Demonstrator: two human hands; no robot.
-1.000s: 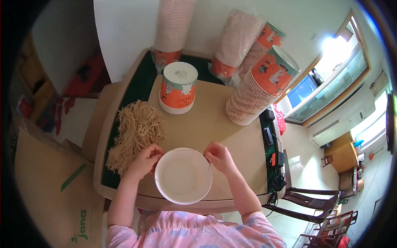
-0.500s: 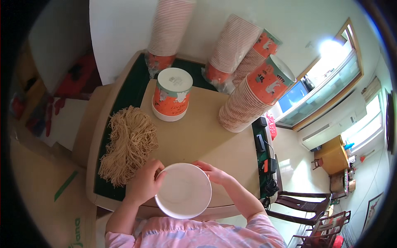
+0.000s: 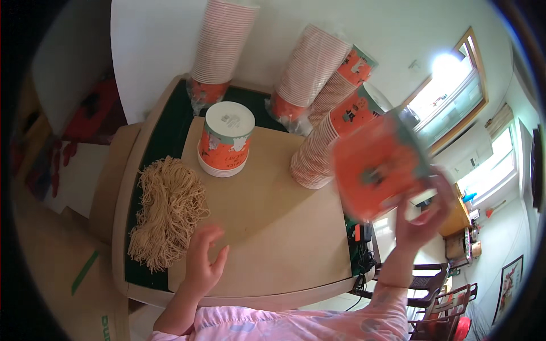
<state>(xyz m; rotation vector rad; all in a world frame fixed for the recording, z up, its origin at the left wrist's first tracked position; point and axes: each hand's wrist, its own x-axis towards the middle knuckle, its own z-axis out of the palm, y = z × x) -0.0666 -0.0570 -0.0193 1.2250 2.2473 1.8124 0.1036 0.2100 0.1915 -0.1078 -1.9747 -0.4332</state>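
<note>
My right hand (image 3: pixel 424 213) is raised at the right, gripping an orange paper bucket (image 3: pixel 378 165) with a green band; both are smeared by motion. The bucket hangs in the air in front of a tall stack of nested paper buckets (image 3: pixel 313 156). Over the near left part of the table, my left hand (image 3: pixel 206 261) holds nothing, thumb and fingers apart. It is nearest to a bundle of beige strings (image 3: pixel 168 213). Beyond the strings, a short upside-down stack of orange paper buckets (image 3: pixel 226 142) shows its white base on top.
The table has a brown board (image 3: pixel 267 227) over its green top. Plastic-wrapped bucket stacks (image 3: pixel 224 45) stand along the wall. A black adapter with cables (image 3: pixel 361 236) lies at the right edge. Cardboard boxes (image 3: pixel 62 273) sit at the left, wooden chairs (image 3: pixel 429 278) at the right.
The bucket was between both hands at the near table edge, mouth up. My right hand has lifted it away to the right and turned it; my left hand has let go.
</note>
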